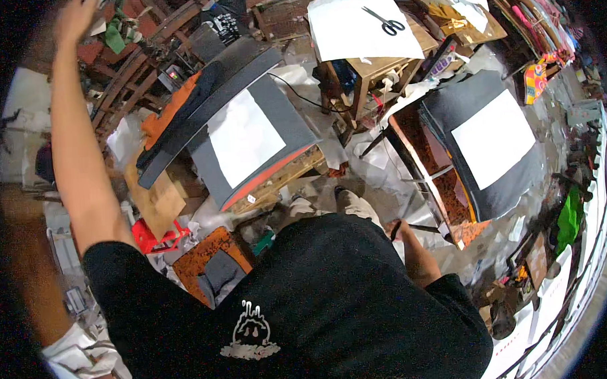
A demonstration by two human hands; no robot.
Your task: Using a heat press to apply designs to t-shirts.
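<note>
My left arm stretches up to the far left, and my left hand point(78, 18) is at the picture's upper edge, near green cloth scraps point(114, 37). Its fingers are blurred and partly cut off, so any hold is unclear. Low beside my body on the right is my right hand point(400, 231), its fingers mostly hidden; a dark strip shows by it. In front of me, a white sheet point(246, 137) lies on grey sheets point(205, 159) over a wooden bench point(276, 185). Long dark grey strips point(207, 109) lie across their far left side, beside an orange piece point(171, 108).
Black-handled scissors point(386, 23) rest on white paper point(338, 28) atop a wooden table point(379, 65). Right of me, another white sheet point(494, 139) covers dark grey material point(460, 94). A red plastic stool point(159, 237) and a rust-coloured seat point(192, 260) stand near my left. Scraps litter the floor.
</note>
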